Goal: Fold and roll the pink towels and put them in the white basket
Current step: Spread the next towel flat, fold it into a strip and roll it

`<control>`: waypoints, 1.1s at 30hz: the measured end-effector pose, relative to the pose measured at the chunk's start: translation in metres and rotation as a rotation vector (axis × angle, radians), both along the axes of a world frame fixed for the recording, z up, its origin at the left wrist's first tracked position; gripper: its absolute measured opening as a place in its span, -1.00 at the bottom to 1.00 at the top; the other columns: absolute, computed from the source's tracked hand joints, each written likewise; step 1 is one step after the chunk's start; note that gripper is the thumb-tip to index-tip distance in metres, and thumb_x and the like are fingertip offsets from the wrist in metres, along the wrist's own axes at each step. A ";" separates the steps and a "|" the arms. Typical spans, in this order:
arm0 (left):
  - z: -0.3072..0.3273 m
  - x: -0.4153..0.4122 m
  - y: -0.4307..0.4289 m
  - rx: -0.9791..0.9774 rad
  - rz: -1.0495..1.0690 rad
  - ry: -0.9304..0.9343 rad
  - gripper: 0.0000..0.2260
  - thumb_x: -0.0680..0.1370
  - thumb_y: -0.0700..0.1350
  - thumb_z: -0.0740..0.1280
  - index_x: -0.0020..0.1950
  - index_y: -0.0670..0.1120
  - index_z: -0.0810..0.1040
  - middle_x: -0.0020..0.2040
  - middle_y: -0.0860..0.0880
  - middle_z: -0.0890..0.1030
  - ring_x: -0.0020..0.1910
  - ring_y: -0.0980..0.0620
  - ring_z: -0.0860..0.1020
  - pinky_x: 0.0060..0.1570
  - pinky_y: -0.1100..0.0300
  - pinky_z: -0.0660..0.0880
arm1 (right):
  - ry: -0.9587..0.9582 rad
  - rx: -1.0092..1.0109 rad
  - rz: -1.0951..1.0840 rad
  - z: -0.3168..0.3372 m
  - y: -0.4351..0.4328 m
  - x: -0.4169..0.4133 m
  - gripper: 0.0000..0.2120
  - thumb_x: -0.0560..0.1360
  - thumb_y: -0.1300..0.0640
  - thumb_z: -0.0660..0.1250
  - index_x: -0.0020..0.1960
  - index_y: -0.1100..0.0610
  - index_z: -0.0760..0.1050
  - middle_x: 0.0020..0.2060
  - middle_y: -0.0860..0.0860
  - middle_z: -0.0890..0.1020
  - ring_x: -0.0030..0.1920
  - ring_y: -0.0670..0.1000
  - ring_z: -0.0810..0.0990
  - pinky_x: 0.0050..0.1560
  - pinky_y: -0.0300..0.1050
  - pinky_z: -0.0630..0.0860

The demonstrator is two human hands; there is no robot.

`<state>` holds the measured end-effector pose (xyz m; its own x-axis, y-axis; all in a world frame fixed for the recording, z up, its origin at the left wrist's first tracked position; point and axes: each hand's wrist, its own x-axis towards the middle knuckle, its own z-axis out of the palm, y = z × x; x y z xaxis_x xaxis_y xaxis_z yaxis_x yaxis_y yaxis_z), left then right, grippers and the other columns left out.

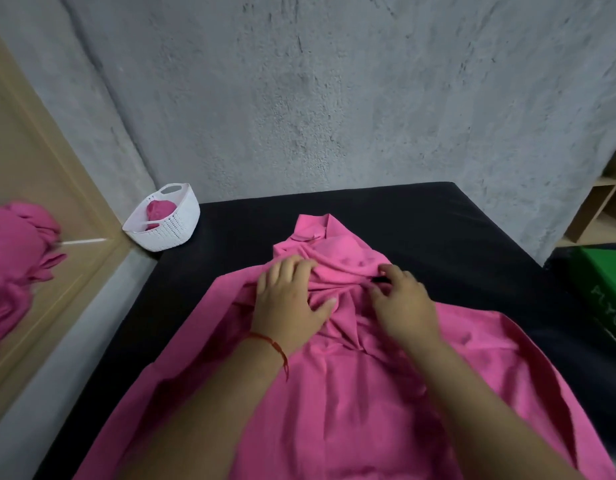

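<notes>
**Item 1. Pink towel.** Spread on the black worktop directly in front of me and running away from me. The near part is fairly flat. The far end is bunched into ridges with a small flap turned over. I judge it is laid lengthwise so it can be smoothed and folded before rolling.

**Item 2. My left hand.** Palm down on the bunched cloth, fingers straight and spread, gripping nothing. I take it the hand pins the towel while the creases are worked flat. There is a red thread at the wrist.

**Item 3. My right hand.** Fingers bent, tips at a ridge near the towel's right side. I cannot tell whether they pinch the cloth or only touch it, because the picture is blurred there.

**Item 4. White basket.** By the worktop's far left corner, well apart from both hands. It holds one rolled pink towel. Set there, it leaves the folding area free yet within reach.

**Item 5. Heap of pink cloth.** At the far left, past a wooden frame. I judge these are more towels to do.

**Item 6. Green box.** To the right of the worktop, and no part of the job.

**Status.** This towel is not yet folded.
</notes>
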<state>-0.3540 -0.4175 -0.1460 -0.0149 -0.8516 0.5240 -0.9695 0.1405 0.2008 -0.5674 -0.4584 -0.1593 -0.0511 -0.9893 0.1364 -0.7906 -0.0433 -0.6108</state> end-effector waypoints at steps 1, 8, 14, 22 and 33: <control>0.001 0.004 -0.014 0.030 0.010 0.002 -0.37 0.42 0.41 0.34 0.39 0.12 0.45 0.38 0.05 0.45 0.40 -0.04 0.38 0.40 -0.11 0.36 | -0.008 -0.010 0.019 -0.003 -0.007 0.010 -0.48 0.56 -0.13 0.35 0.51 -0.13 0.41 0.33 0.02 0.55 0.26 0.21 0.53 0.23 0.18 0.52; 0.013 0.046 -0.108 0.540 0.134 0.152 -0.18 0.28 0.58 0.35 0.47 0.28 0.39 0.42 0.07 0.50 0.41 -0.09 0.47 0.40 -0.15 0.43 | 0.022 -0.168 0.129 0.004 -0.087 0.042 -0.64 0.54 -0.02 0.37 0.33 -0.18 0.55 0.20 -0.03 0.58 0.14 0.18 0.62 0.02 0.10 0.58; -0.017 0.085 -0.155 0.335 0.058 0.685 -0.86 0.52 0.08 0.45 -0.15 0.03 0.66 -0.29 0.04 0.64 -0.29 0.10 0.55 -0.22 0.12 0.49 | -0.664 -0.264 0.062 -0.001 -0.152 0.079 -0.38 0.50 0.06 0.55 0.50 -0.12 0.42 0.37 -0.10 0.47 0.19 -0.19 0.61 0.22 -0.24 0.54; -0.023 0.107 -0.145 0.123 -0.002 1.135 -0.58 0.35 -0.04 0.36 0.21 0.13 0.60 0.09 0.18 0.67 0.06 0.16 0.62 0.15 0.09 0.50 | -0.517 -0.012 0.111 -0.014 -0.152 0.083 -0.13 0.45 -0.33 0.51 0.64 -0.16 0.23 0.46 -0.13 0.51 0.40 -0.09 0.53 0.47 0.02 0.43; -0.005 0.085 -0.143 0.227 -0.141 1.525 -0.36 0.46 -0.04 0.58 0.51 0.11 0.44 0.32 0.05 0.65 0.25 0.07 0.65 0.26 0.03 0.59 | -0.467 -0.157 0.968 -0.014 -0.127 0.121 -0.36 0.30 0.56 0.14 0.17 0.14 0.75 0.27 -0.07 0.69 0.49 -0.15 0.47 0.57 -0.12 0.31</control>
<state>-0.2692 -0.5606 -0.1506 0.3109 -0.9502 -0.0197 0.1859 0.0405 0.9817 -0.4459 -0.5853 -0.1733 0.6615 -0.6114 0.4343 -0.0701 -0.6270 -0.7758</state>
